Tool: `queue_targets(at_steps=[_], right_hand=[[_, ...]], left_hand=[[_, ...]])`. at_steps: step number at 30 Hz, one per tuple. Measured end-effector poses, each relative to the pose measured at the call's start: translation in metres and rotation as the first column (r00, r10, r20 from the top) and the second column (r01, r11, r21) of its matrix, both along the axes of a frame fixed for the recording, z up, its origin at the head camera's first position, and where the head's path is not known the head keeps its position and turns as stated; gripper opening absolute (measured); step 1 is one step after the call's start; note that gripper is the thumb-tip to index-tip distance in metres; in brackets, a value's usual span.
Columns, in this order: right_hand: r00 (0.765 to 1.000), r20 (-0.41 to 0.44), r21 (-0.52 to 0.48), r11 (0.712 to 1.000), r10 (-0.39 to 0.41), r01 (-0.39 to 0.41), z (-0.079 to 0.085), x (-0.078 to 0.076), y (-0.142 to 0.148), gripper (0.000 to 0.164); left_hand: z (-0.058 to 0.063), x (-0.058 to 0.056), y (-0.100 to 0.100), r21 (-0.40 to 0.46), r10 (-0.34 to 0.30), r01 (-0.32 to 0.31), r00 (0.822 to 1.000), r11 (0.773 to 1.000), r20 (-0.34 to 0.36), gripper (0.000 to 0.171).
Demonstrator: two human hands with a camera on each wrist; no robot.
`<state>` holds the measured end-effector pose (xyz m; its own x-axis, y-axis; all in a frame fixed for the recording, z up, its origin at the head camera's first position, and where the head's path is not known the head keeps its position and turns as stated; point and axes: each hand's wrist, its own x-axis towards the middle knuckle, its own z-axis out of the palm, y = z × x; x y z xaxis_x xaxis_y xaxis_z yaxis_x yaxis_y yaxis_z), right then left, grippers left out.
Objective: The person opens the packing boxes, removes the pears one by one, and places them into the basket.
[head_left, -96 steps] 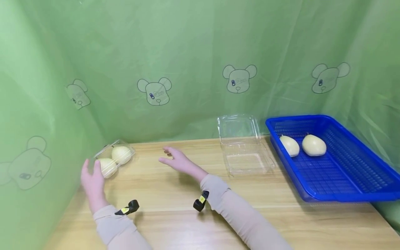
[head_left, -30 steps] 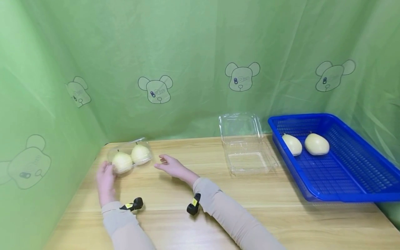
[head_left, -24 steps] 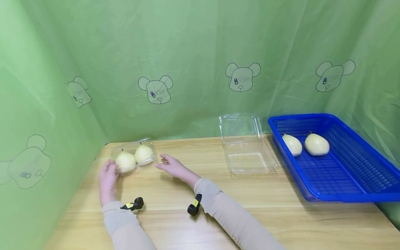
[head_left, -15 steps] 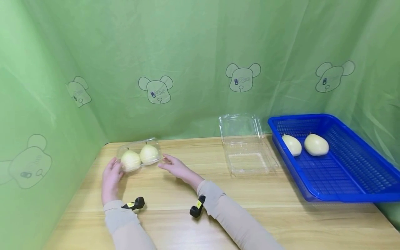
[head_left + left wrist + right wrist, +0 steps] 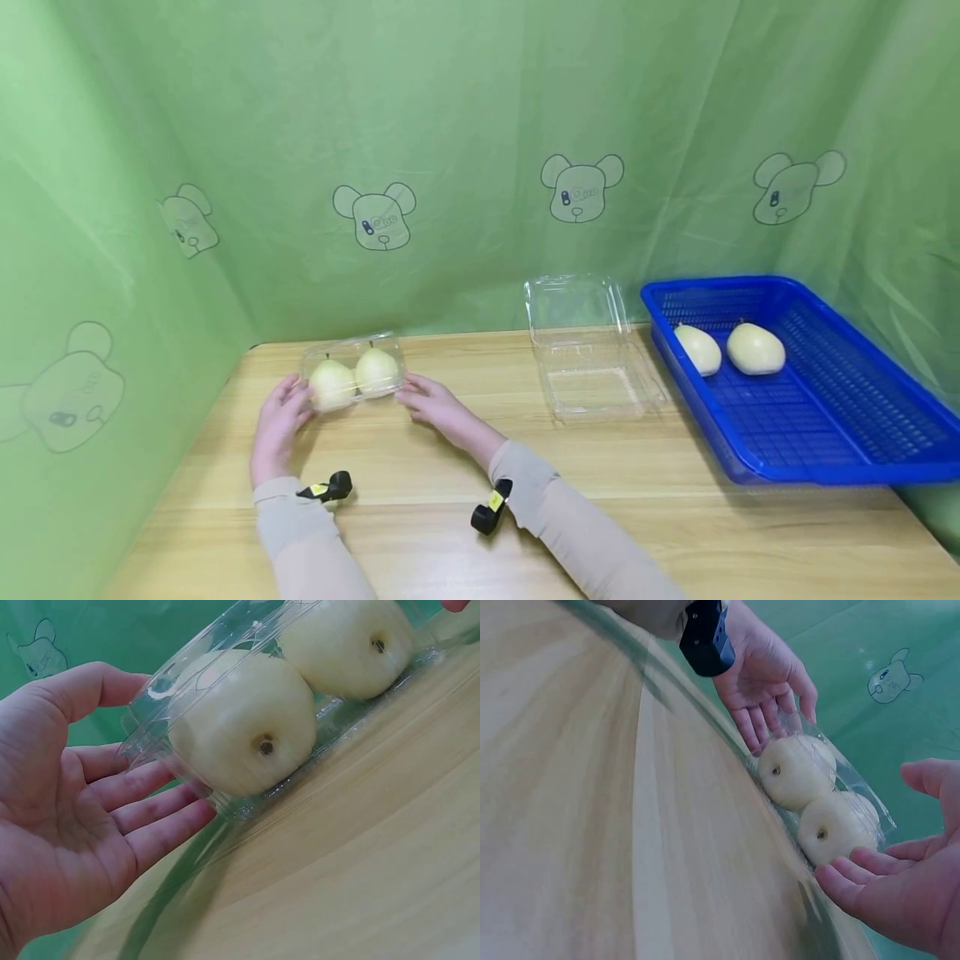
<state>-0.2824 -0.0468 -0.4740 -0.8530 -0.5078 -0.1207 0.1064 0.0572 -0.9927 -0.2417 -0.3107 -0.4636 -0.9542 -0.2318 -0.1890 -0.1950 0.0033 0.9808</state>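
Observation:
A clear plastic clamshell box (image 5: 351,342) with its lid down sits on the table at the left, near the back edge. Two pale pears (image 5: 332,385) lie side by side inside it. My left hand (image 5: 279,421) touches the box's left end, fingers fairly straight along the side and thumb at the upper edge in the left wrist view. At the right end is my right hand (image 5: 442,410), its fingers extended with the tips close to the lower corner. The right wrist view shows that hand's thumb (image 5: 926,780) raised apart from the box.
A second clear clamshell box (image 5: 596,390) stands with its lid up, right of centre. Beside it, a blue plastic basket (image 5: 836,477) holds two pears (image 5: 756,348). A green curtain (image 5: 465,267) encloses the wooden table's (image 5: 420,533) back and sides.
The box of pears has moved right from the table's left corner and turned to face more forward. My left hand has followed it rightward. The right hand is now close against its right end.

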Motion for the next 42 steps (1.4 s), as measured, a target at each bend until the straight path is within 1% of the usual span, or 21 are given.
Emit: queue_targets(at_steps=[7, 12, 14, 18, 22, 24, 27, 31, 34, 42], right_hand=[[0.995, 0.091, -0.089, 0.995, -0.03, 0.038, 0.005, 0.006, 0.013, 0.067], [0.986, 0.158, -0.147, 0.987, -0.046, 0.069, 0.008, 0.011, 0.025, 0.064], [0.984, 0.17, -0.158, 0.985, -0.048, 0.076, 0.009, 0.013, 0.03, 0.064], [0.982, 0.182, -0.165, 0.983, -0.053, 0.084, 0.012, 0.016, 0.041, 0.063], [0.981, 0.182, -0.163, 0.983, -0.061, 0.091, 0.013, 0.02, 0.051, 0.062], [0.98, 0.187, -0.165, 0.981, -0.07, 0.101, 0.014, 0.021, 0.056, 0.062], [0.976, 0.195, -0.166, 0.977, -0.098, 0.132, 0.015, 0.023, 0.062, 0.06], [0.967, 0.209, -0.18, 0.966, -0.148, 0.187, 0.015, 0.026, 0.07, 0.057], [0.956, 0.233, -0.202, 0.953, -0.178, 0.227, 0.014, 0.029, 0.076, 0.057], [0.944, 0.251, -0.238, 0.932, -0.213, 0.273, 0.014, 0.038, 0.089, 0.058]], left_hand=[[0.003, -0.008, 0.011, -0.033, 0.007, -0.007, 1.0, 0.999, -0.006, 0.068], [0.001, -0.013, 0.019, -0.067, 0.011, -0.011, 1.0, 0.998, -0.004, 0.065], [-0.001, -0.016, 0.021, -0.085, 0.004, -0.005, 1.0, 0.996, -0.007, 0.063], [-0.001, -0.018, 0.026, -0.104, -0.034, 0.033, 0.999, 0.994, -0.005, 0.063], [0.0, -0.02, 0.032, -0.096, -0.075, 0.074, 0.997, 0.993, -0.005, 0.063], [0.0, -0.022, 0.036, -0.085, -0.086, 0.085, 0.996, 0.993, -0.007, 0.062], [0.0, -0.026, 0.043, -0.092, -0.087, 0.086, 0.996, 0.992, -0.002, 0.06], [0.0, -0.03, 0.054, -0.112, -0.097, 0.096, 0.995, 0.989, -0.004, 0.059], [0.0, -0.031, 0.061, -0.111, -0.116, 0.114, 0.993, 0.987, -0.005, 0.059], [-0.001, -0.035, 0.071, -0.11, -0.154, 0.152, 0.988, 0.982, -0.005, 0.058]])
